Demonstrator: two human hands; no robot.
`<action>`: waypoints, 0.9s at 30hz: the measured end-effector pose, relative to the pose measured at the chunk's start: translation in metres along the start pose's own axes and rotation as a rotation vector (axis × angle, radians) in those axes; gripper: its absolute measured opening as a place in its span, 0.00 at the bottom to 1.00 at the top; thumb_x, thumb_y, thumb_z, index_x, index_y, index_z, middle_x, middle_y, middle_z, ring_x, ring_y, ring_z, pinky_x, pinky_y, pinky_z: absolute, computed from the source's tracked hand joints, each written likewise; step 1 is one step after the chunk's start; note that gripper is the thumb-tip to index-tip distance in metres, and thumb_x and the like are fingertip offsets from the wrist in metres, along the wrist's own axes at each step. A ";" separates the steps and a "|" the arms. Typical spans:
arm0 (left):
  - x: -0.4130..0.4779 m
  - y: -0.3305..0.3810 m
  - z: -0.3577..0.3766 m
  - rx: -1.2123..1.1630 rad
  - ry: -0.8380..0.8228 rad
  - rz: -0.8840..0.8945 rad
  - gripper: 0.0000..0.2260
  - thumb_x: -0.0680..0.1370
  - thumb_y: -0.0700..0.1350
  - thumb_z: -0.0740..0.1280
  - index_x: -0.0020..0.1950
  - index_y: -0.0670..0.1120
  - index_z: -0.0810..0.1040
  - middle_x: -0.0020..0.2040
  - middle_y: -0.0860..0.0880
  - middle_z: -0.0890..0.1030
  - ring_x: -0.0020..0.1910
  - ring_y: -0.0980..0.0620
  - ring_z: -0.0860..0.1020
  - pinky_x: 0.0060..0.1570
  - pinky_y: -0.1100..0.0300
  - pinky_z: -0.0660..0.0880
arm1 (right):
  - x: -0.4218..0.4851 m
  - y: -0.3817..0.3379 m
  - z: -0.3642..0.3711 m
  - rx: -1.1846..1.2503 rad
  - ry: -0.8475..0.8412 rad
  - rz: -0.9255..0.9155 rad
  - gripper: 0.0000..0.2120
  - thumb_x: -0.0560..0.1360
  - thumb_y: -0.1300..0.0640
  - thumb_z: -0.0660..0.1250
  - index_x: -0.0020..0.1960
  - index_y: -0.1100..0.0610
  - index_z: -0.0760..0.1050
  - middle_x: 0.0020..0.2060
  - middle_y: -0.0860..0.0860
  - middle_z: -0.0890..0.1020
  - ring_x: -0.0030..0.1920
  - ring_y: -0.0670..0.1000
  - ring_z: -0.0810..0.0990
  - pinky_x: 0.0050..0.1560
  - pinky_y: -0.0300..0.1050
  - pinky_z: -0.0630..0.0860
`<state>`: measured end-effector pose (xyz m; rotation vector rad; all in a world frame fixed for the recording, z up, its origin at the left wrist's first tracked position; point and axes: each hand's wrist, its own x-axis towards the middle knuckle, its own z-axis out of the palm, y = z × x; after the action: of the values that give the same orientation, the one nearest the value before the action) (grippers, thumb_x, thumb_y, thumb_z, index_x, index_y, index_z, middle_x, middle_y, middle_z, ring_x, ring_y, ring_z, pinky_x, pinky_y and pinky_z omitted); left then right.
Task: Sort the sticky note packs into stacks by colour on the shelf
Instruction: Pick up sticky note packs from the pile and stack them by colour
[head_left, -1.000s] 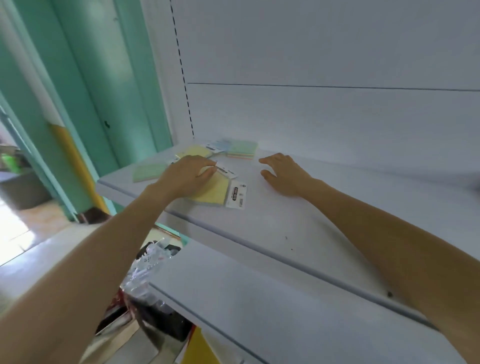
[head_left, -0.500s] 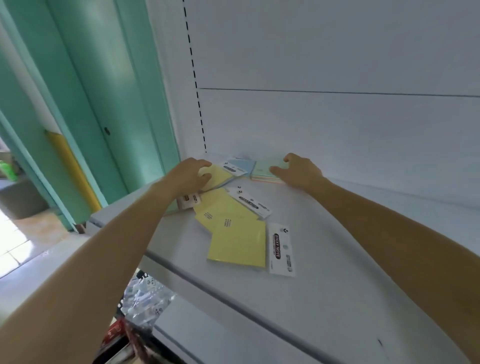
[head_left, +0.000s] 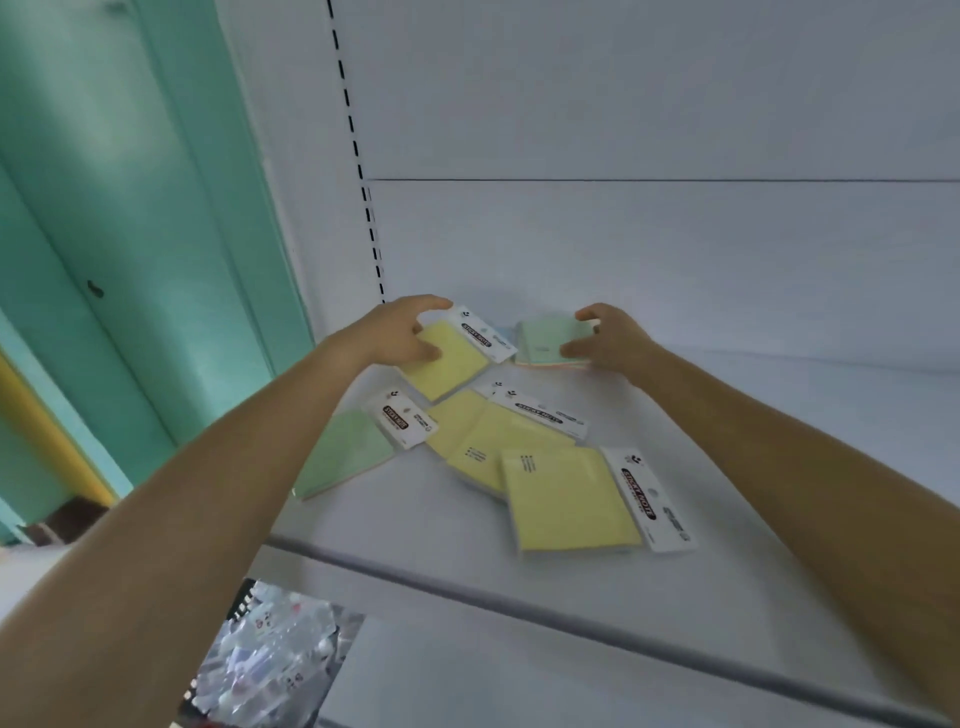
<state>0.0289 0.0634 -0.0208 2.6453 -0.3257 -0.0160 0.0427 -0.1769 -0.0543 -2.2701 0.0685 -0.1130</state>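
On the white shelf (head_left: 727, 519) lie several sticky note packs with white header cards. My left hand (head_left: 400, 330) grips a yellow pack (head_left: 452, 358) at the back and holds it tilted above the others. My right hand (head_left: 613, 338) grips a green pack (head_left: 548, 340) that tops a small stack at the back wall. Three more yellow packs overlap in the middle: one at the front (head_left: 569, 501), one behind it (head_left: 488, 441), one mostly covered (head_left: 460, 408). Another green pack (head_left: 345, 452) lies at the left edge under my left forearm.
The white back panel (head_left: 623, 234) with a slotted upright (head_left: 358, 156) closes the shelf behind. A teal door (head_left: 130, 234) stands to the left. A lower shelf (head_left: 467, 675) and clear plastic packets (head_left: 270, 660) sit below.
My left hand has lifted a yellow pack off the pile at the back. My right hand has closed around the green pack. The camera has moved closer to the shelf.
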 end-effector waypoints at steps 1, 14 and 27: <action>0.000 -0.001 -0.002 -0.043 0.010 0.017 0.27 0.75 0.39 0.67 0.72 0.51 0.63 0.65 0.41 0.73 0.54 0.47 0.73 0.55 0.60 0.68 | -0.004 0.001 -0.002 0.001 0.002 0.003 0.28 0.69 0.63 0.71 0.66 0.60 0.67 0.63 0.61 0.73 0.52 0.54 0.72 0.52 0.46 0.71; 0.018 0.006 0.003 -0.648 0.207 0.133 0.17 0.75 0.35 0.65 0.63 0.46 0.73 0.43 0.48 0.70 0.40 0.48 0.76 0.46 0.57 0.79 | -0.068 0.025 -0.039 0.115 0.281 -0.030 0.25 0.69 0.73 0.61 0.64 0.57 0.72 0.63 0.56 0.74 0.62 0.58 0.73 0.65 0.56 0.70; 0.029 0.137 0.067 -0.740 -0.010 0.333 0.17 0.74 0.33 0.66 0.62 0.43 0.74 0.38 0.52 0.69 0.34 0.54 0.74 0.28 0.72 0.76 | -0.161 0.091 -0.130 0.127 0.597 0.133 0.24 0.72 0.70 0.58 0.64 0.54 0.72 0.56 0.49 0.72 0.50 0.51 0.72 0.52 0.44 0.74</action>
<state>0.0211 -0.0918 -0.0163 1.8402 -0.6224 -0.0348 -0.1326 -0.3207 -0.0497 -2.0275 0.5089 -0.7001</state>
